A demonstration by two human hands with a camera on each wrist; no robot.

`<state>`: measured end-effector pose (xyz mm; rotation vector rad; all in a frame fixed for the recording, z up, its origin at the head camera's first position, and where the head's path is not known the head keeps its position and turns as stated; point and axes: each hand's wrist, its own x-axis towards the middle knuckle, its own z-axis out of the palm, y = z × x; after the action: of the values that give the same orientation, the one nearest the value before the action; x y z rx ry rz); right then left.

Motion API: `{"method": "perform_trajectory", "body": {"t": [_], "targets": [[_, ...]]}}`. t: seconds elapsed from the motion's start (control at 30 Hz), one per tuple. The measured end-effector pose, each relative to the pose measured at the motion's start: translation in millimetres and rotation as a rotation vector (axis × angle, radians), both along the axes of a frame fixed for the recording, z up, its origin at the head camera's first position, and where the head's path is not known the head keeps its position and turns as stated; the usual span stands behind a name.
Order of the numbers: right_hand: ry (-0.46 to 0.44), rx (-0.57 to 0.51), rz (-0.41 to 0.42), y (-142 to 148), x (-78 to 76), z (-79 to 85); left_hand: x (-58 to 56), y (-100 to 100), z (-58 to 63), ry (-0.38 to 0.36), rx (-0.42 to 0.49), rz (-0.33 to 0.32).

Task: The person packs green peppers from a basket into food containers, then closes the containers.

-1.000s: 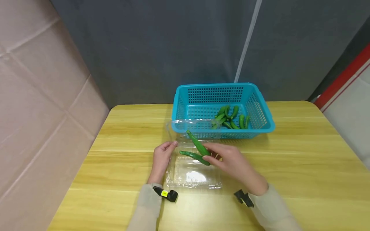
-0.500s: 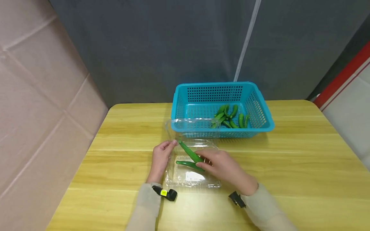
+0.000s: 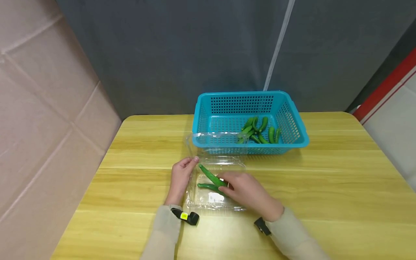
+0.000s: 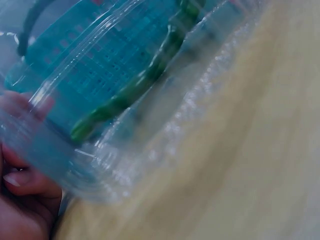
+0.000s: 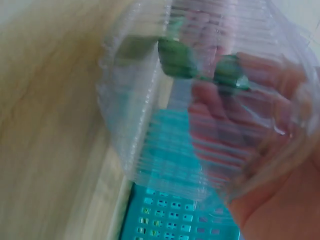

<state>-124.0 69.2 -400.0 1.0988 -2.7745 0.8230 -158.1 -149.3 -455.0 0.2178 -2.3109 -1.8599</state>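
A clear plastic clamshell container (image 3: pixel 201 204) lies unfolded on the table, its lid raised at the back. My left hand (image 3: pixel 181 177) pinches its left edge near the hinge between thumb and fingers. Low inside the base, my right hand (image 3: pixel 247 191) holds two green chili peppers: an upper pepper (image 3: pixel 209 174) slanting up to the left and a lower pepper (image 3: pixel 205 186) lying flatter. Through the clear wall, the left wrist view shows one long wavy pepper (image 4: pixel 135 91). Blunt pepper ends (image 5: pixel 176 59) show beside my fingers in the right wrist view.
Behind the container stands a blue plastic basket (image 3: pixel 224 98), with several green peppers (image 3: pixel 264 123) at its right side. The clear lid (image 3: pixel 217 153) overlaps the basket's front left in the head view. Wooden tabletop (image 3: pixel 334 173) extends to both sides; a dark curtain hangs behind.
My right hand has come down and left with the two peppers, from above the container to low inside its base. My left hand has kept its pinch at the edge.
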Motion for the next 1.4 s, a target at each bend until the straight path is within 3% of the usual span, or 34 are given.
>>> {"method": "perform_trajectory", "body": {"t": [0.2, 0.47, 0.8, 1.1, 1.4], "targets": [[0.031, 0.021, -0.031, -2.1, 1.2, -3.2, 8.1, 4.6, 21.2, 0.003, -0.006, -0.021], [0.059, 0.04, -0.055, -4.9, 0.6, -5.2, -2.2, 0.1, -2.0, 0.017, -0.025, 0.003], [0.091, 0.105, -0.111, -9.9, 2.8, -7.9, -2.3, -0.6, -3.5, 0.037, -0.025, 0.004], [0.164, 0.179, -0.102, -10.3, 3.9, -11.3, -2.8, -0.3, -2.9, 0.033, -0.024, 0.008], [0.166, 0.245, -0.091, -10.9, 4.2, -14.0, -3.0, 0.0, -3.3, 0.042, -0.023, 0.001]]}}
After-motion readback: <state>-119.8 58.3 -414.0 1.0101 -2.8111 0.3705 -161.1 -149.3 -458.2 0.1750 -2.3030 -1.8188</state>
